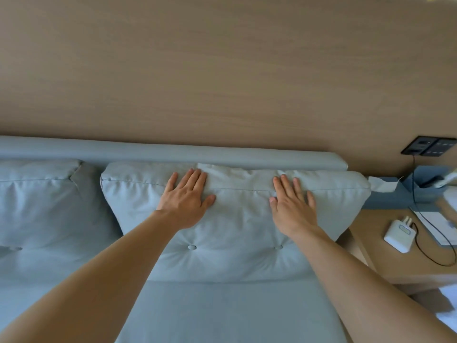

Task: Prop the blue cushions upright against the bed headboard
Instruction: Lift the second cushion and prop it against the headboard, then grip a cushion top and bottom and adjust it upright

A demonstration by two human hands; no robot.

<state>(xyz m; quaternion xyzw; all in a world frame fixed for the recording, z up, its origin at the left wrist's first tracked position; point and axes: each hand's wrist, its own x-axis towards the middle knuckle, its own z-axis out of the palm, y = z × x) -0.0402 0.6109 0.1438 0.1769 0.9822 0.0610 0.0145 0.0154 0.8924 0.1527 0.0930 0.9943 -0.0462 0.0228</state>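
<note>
A pale blue tufted cushion stands upright against the blue padded headboard, right of centre. My left hand lies flat on its upper left part, fingers spread over the top seam. On the cushion's upper right part my right hand presses flat in the same way. Neither hand grips the fabric. A second blue cushion leans upright against the headboard at the left, apart from both hands. Both cushions rest on the blue bed surface.
A wooden wall rises behind the headboard. To the right stands a wooden bedside table with a white charger, a black cable and papers. A dark socket panel sits on the wall above it.
</note>
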